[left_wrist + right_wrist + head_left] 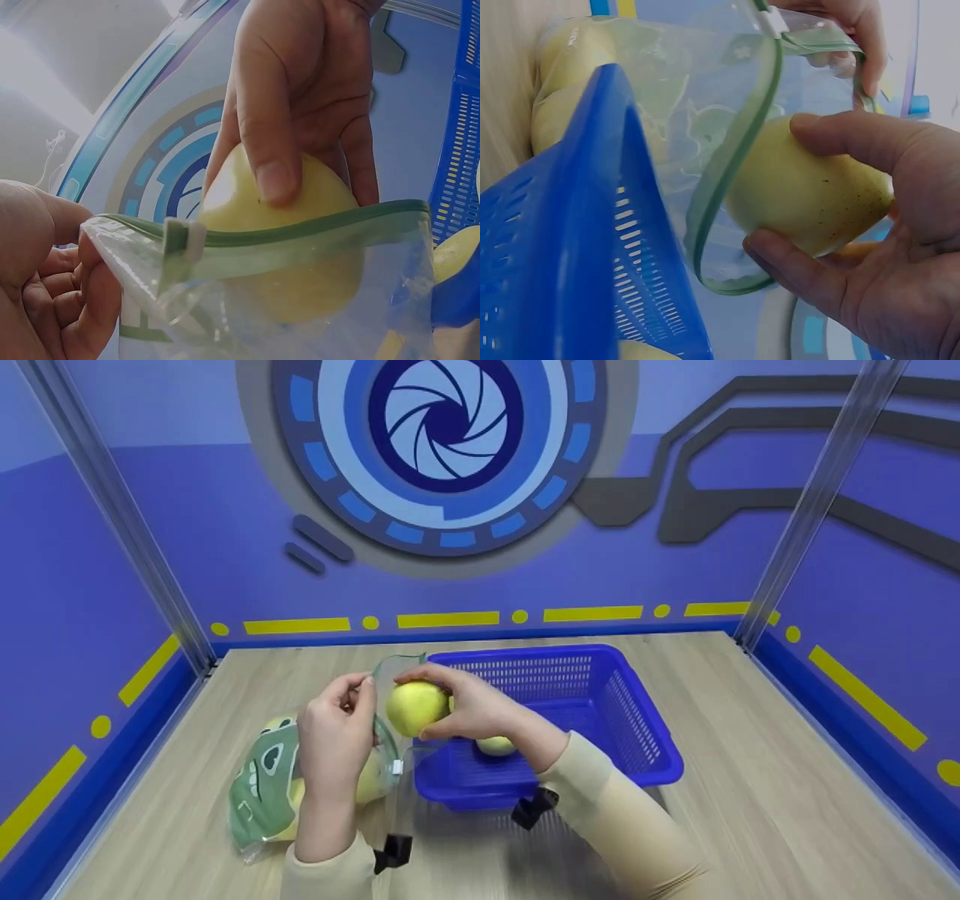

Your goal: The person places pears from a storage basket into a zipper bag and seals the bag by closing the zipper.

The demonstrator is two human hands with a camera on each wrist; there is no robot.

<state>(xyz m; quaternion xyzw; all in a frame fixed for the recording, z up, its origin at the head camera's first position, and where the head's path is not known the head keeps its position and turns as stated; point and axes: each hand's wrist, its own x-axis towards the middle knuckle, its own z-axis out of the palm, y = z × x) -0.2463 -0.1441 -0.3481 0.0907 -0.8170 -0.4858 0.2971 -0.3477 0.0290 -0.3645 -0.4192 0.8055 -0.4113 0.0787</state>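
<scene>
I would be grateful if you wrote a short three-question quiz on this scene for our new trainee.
1. True or false: the blue basket holds no fruit.
2. Fill in the blank: the right hand holds a yellow-green fruit at the open ____ of the zip bag.
3. Multiple choice: what does the left hand pinch?
A) The basket's rim
B) The bag's edge
C) A piece of fruit

Key:
1. False; at least one other fruit lies in it.
2. Mouth.
3. B.
</scene>
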